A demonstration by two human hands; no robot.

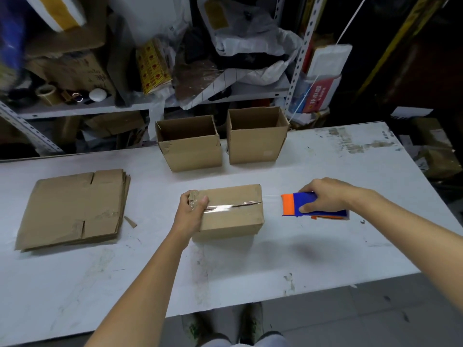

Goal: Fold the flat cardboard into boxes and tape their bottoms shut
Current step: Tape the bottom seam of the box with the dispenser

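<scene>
While flat cardboard (pixel 72 209) lies stacked at 9 o'clock and left hand (pixel 193 209) fingers clamp the box (pixel 235 219) mid-worktop (pixel 250 266), right hand (pixel 325 199) fingers grip the tape dispenser (pixel 300 205) at 3 o'clock: keep tape (pixel 220 208) taut, wrap over edge.

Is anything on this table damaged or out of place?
A small cardboard scrap lies loose on the table beside the flat cardboard stack, whose top sheet looks scuffed and torn near its front edge.
</scene>
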